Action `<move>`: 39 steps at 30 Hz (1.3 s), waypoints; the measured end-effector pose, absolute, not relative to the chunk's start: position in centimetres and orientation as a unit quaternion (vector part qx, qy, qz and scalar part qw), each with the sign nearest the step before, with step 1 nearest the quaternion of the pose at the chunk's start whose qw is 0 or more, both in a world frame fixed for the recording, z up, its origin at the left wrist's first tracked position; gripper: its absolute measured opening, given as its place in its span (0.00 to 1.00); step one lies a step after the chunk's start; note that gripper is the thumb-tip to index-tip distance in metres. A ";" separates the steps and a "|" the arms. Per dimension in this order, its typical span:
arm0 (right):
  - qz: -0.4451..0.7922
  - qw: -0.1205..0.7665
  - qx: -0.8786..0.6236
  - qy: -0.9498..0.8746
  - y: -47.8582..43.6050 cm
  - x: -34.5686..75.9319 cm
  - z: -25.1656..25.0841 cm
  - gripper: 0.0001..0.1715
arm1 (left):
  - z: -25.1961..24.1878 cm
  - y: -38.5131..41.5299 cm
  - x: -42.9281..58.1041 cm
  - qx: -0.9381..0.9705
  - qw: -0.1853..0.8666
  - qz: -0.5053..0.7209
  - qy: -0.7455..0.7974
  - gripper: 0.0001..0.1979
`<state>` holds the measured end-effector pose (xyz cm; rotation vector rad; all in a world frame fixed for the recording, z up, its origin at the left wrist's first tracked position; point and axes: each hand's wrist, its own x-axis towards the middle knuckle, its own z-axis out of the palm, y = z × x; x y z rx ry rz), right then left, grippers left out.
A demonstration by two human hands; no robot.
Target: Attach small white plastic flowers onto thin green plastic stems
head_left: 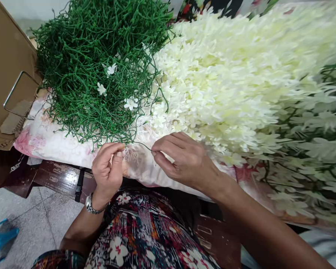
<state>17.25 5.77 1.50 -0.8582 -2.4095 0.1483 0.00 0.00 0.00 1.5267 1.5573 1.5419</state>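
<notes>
Between my two hands runs a thin green plastic stem (142, 144), close to the near edge of the cushion. My left hand (108, 164) is closed in a pinch at the stem's left part, by the lower edge of a heap of green artificial stems (100, 67). The fingertips of my right hand (182, 158) pinch the stem's right end. A few white plastic flowers (131, 103) lie on the green heap. Right of it spreads a large pile of cream-white artificial blossoms (212, 82), just beyond my right hand.
The piles lie on a pink-and-white floral cushion (64, 147). A cardboard box (14, 48) with a metal wire handle (12, 91) stands at the left. Stemmed white flowers (319, 157) lie at the right. A blue plastic object (1, 237) is on the floor.
</notes>
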 end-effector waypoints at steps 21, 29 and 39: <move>0.162 0.306 -0.326 -0.880 1.5 20.3 1.5 0.10 | 1.0 -0.4 3.6 0.544 0.629 0.319 0.456 0.20; 0.122 0.316 -0.294 -0.894 0.6 20.0 1.5 0.08 | 0.6 -1.0 4.2 0.550 0.605 0.342 0.463 0.19; -0.004 0.346 -0.359 -0.867 2.7 21.5 2.0 0.09 | 0.1 -0.3 5.3 0.387 0.661 0.439 0.469 0.07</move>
